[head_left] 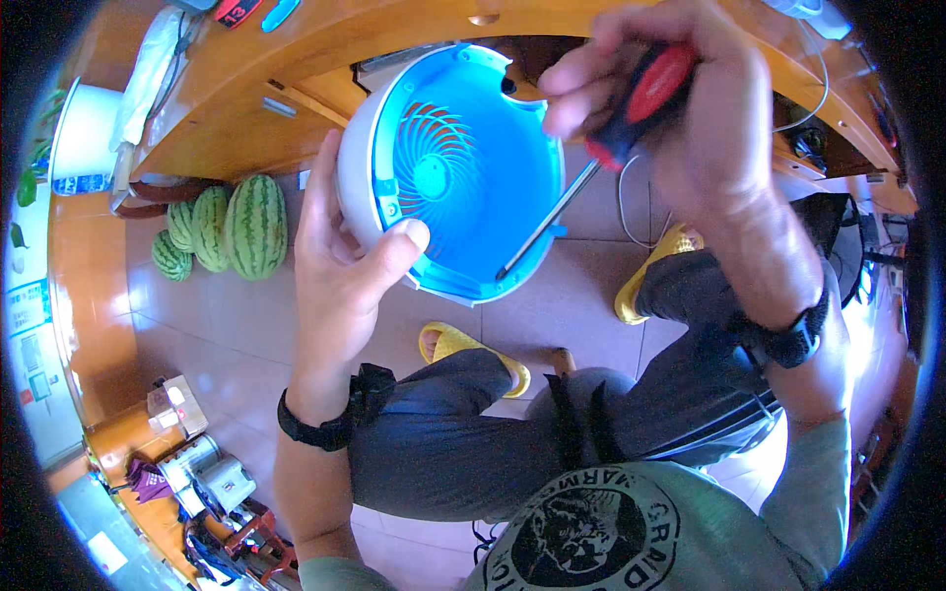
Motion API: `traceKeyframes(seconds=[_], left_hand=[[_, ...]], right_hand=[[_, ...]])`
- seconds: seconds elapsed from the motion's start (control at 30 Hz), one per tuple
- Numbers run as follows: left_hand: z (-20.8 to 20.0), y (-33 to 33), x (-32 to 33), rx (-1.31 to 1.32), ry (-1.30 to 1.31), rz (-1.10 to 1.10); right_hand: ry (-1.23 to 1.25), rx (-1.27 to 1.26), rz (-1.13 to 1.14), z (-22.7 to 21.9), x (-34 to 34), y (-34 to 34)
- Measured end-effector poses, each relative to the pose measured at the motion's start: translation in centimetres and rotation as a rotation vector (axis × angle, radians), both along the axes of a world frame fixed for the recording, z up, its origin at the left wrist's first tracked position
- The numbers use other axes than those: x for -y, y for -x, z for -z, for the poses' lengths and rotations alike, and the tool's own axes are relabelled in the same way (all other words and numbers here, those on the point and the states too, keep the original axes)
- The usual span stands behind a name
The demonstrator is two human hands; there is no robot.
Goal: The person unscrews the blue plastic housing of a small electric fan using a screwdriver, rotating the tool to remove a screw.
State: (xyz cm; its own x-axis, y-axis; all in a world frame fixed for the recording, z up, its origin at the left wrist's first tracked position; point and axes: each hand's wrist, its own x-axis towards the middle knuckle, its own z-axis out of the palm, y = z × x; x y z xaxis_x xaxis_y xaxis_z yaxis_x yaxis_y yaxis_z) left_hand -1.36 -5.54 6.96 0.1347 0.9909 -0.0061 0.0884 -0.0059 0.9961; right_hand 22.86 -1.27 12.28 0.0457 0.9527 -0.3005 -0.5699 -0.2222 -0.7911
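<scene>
My left hand (345, 251) grips the side of a round plastic housing (522, 158), white outside and bright blue inside, with a spiral vent grille in its wall. The thumb presses on the blue rim while the fingers wrap round the white shell. In my right hand (714, 128) is a screwdriver (641, 103) with a red and black handle. Its metal shaft slants down to the left across the housing's opening, and the tip meets the blue rim at the near edge. Whether a screw sits under the tip is too small to tell.
A wooden desk (227, 108) curves along the far side, with a drawer-like opening behind the housing. Several watermelons (258, 229) lie on the tiled floor at left. Below are my legs and yellow slippers (455, 343). A thin cable (623, 197) hangs at right.
</scene>
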Motion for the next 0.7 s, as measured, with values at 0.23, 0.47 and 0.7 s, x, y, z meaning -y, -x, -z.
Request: traceKeyframes(seconds=[0.23,0.47,0.7], left_hand=[[0.7,-1.2,-0.2,0.113,0.033,0.072],[2.3,-2.9,0.3,0.057,0.175,0.13],[2.3,-4.2,0.9,0.175,0.282,0.115]], right_hand=[[-0.415,0.141,0.29,-2.4,2.0,-1.1],[-0.567,0.242,0.28,-2.6,3.1,-1.2],[-0.664,0.299,0.253,-2.6,3.3,-1.2]])
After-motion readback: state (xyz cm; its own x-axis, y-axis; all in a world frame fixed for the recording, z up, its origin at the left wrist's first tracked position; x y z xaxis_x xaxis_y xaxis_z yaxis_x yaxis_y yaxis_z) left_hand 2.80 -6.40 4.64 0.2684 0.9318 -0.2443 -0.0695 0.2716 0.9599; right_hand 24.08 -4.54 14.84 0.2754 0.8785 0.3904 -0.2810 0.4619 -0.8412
